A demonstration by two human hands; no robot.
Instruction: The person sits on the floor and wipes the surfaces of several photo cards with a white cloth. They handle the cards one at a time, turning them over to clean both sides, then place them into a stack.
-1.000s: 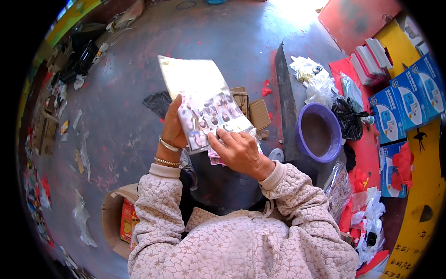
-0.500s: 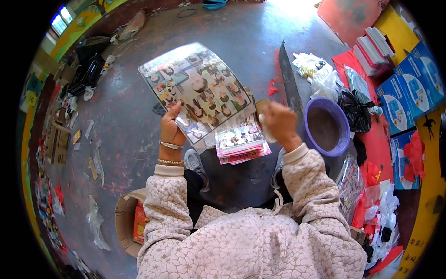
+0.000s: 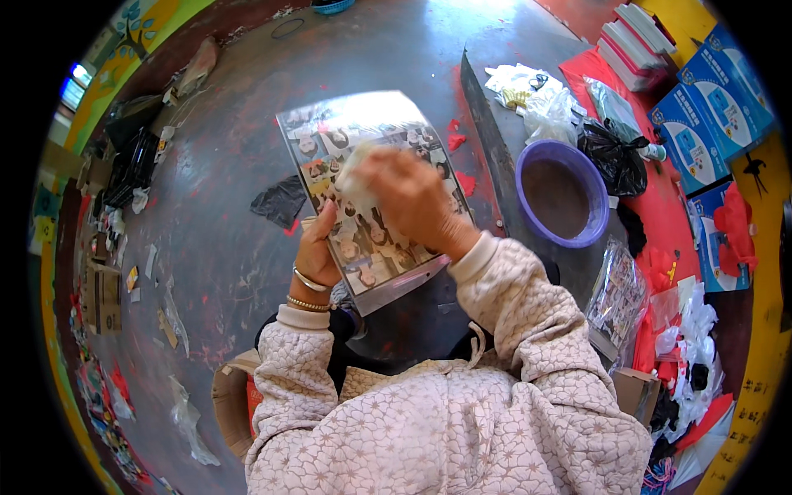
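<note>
We see a glossy, flexible sheet [image 3: 375,235] of small printed pictures raised above the scuffed grey floor [image 3: 223,272]. The left hand [image 3: 318,249] grips its left edge; the right hand [image 3: 412,198] closes around a pale wad [image 3: 355,183], blurred, over the sheet's middle. We cannot tell whether they touch. Thin, crumpled black plastic [image 3: 276,200] lies beyond the left edge; a round purple basin [image 3: 577,240] stands off the right.

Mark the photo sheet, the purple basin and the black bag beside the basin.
Photo sheet [image 3: 368,233], head view: printed face, near its middle.
Purple basin [image 3: 597,198], head view: right inner wall.
Black bag [image 3: 614,158], head view: bulging middle.
</note>
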